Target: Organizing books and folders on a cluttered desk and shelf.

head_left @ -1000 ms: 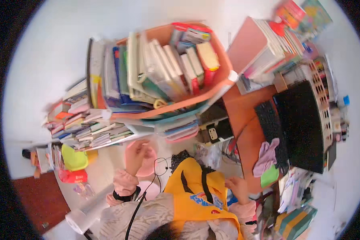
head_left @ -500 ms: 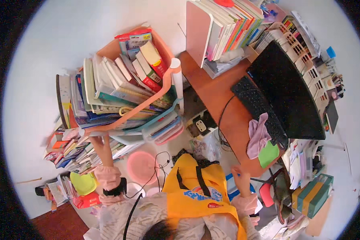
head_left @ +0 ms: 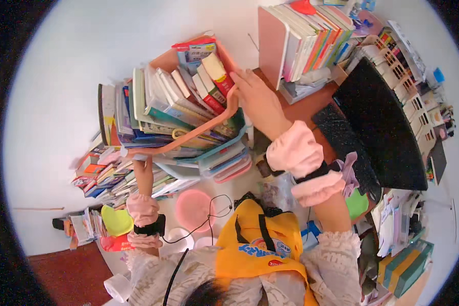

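Observation:
A tiered storage rack (head_left: pixel 199 133) with a peach-coloured upper rim holds books and folders packed upright, slanting to one side. My left hand (head_left: pixel 143 176) is closed on the rack's near left corner, just under the rim; part of its fingers is hidden there. Over the right corner of the same rim lies my right hand (head_left: pixel 260 104), its fingers wrapped round the corner post next to a thick red-covered book (head_left: pixel 220 76). That hand hides the post's white top. Below the peach tier, a blue tier (head_left: pixel 209 154) holds flat plastic cases.
To the right, a brown desk (head_left: pixel 324 140) bears a monitor (head_left: pixel 380 125), a keyboard (head_left: pixel 341 143) and a row of books (head_left: pixel 311 43). More books (head_left: pixel 122 178) are piled left of the rack. A pink basin (head_left: pixel 195 210) and a black cable (head_left: pixel 209 220) lie on the floor.
My right hand has risen from beside the desk's near edge to the rack's right corner. My left hand stays at its corner. The whole view has shifted, so things appear farther right.

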The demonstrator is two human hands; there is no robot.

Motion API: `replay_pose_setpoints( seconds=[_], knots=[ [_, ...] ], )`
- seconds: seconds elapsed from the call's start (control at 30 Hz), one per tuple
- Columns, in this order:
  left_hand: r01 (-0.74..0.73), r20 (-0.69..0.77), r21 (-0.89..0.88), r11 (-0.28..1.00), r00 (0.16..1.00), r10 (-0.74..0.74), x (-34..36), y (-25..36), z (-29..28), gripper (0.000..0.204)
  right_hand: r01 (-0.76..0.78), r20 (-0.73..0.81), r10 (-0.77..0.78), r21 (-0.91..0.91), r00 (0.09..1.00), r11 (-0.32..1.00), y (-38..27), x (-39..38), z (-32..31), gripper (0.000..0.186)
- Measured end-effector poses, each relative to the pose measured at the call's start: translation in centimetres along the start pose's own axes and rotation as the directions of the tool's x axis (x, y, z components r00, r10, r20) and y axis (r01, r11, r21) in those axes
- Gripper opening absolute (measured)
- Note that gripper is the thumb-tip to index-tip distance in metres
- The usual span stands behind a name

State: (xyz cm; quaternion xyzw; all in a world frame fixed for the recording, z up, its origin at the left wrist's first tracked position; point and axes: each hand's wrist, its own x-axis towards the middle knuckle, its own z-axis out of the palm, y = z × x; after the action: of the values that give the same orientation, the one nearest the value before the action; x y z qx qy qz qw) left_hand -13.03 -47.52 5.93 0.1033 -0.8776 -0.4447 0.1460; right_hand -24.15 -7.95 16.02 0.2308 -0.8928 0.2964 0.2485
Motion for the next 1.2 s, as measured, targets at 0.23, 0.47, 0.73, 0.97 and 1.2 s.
replay_pose_setpoints(
  seconds=[0.23,0.47,0.73,0.97,1.2],
  knots=[
    [-0.166,-0.072,0.147,0.975,0.981,0.178,-0.5,1.5,0.6,0.026,-0.075,0.051,0.066,0.196,0.997,0.978,0.6,0.7,0.8,0.031],
    [-0.220,-0.072,0.080,0.972,0.971,0.226,-0.2,-0.3,0.4,0.031,-0.078,0.116,0.065,0.105,0.991,0.991,-0.4,0.9,0.3,0.035],
    [-0.176,-0.058,0.065,0.982,0.982,0.179,-1.0,1.8,0.4,0.033,-0.054,0.186,0.048,0.024,0.981,0.998,-0.4,0.8,0.0,0.040],
    [-0.241,-0.021,0.050,0.969,0.970,0.242,-0.1,0.1,0.1,0.030,-0.065,0.159,0.061,0.025,0.985,0.998,-0.8,0.5,0.0,0.042],
    [-0.076,-0.015,0.101,0.992,0.997,0.078,-0.4,0.5,0.0,0.028,-0.018,0.094,0.017,0.011,0.995,1.000,-0.2,0.6,1.2,0.046]
  ],
)
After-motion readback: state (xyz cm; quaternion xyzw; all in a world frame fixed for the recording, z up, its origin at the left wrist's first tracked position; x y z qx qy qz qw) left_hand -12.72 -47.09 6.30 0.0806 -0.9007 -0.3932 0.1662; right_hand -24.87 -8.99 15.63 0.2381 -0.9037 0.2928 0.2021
